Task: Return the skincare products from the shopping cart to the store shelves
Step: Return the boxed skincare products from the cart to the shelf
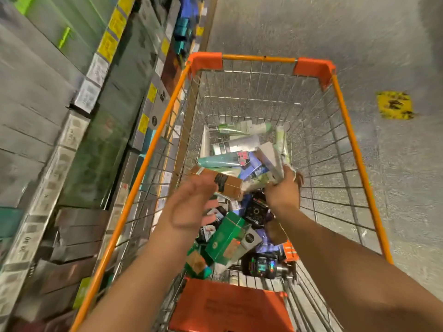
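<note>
The store shelves point(72, 130) run along our left, packed with boxed stock behind yellow price tags, close enough to reach without moving the cart. Our shopping cart point(153, 154), orange-railed wire, stands on the speckled floor point(395, 188) just beside them; we judge it was parked there to keep each trip short. The skincare products point(230, 226) lie heaped on the basket floor, tubes toward the far end, cartons and dark jars toward the near end by the orange seat flap point(230, 307), so most of the job looks undone. A green carton point(225, 240) rests tilted on the near pile. Our left hand point(191, 207) reaches over the middle of the basket, fingers curled toward a brown box point(223, 183) that sits at its fingertips; motion blur keeps us from telling whether it grips the box or only touches it. Our right hand point(282, 192) clasps a pale carton point(271, 159) raised above the heap, tipped up, it seems, so it clears the clutter. A yellow marker point(394, 105) sits on the floor beyond the cart's right rail.
</note>
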Available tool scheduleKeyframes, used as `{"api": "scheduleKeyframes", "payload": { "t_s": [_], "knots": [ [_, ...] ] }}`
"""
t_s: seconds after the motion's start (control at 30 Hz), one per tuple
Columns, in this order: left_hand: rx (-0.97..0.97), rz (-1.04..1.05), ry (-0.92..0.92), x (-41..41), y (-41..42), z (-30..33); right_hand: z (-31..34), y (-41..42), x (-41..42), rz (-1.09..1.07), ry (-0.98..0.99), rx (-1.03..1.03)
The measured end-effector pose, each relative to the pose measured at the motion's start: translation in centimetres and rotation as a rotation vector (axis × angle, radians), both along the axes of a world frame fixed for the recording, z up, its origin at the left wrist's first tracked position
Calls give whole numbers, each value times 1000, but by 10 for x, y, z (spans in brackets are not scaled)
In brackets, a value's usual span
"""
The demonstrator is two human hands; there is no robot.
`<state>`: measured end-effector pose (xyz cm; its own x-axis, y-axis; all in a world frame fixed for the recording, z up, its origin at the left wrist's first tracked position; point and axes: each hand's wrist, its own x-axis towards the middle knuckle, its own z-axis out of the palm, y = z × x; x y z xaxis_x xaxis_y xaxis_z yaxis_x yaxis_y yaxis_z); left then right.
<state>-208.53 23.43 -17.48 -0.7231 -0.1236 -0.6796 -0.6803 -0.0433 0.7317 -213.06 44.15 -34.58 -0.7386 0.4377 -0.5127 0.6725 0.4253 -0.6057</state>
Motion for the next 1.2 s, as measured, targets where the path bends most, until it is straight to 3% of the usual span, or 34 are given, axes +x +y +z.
{"api": "scheduleKeyframes", "payload": {
  "t_s": [0.2, 0.57, 0.93, 1.2],
  "knots": [
    [-42, -33, 7, 5, -13, -15, -29, 10, -6, 138, -100, 197],
    [-153, -151, -56, 25, -26, -31, -69, 16, -16, -15, -123, 263],
    [-263, -277, -53, 43, -46, -14, -10, -22, 23, -354, 107, -162],
    [-258, -219, 10, 61, -57, 22, 57, -45, 60, -332, 228, -241]
  ]
}}
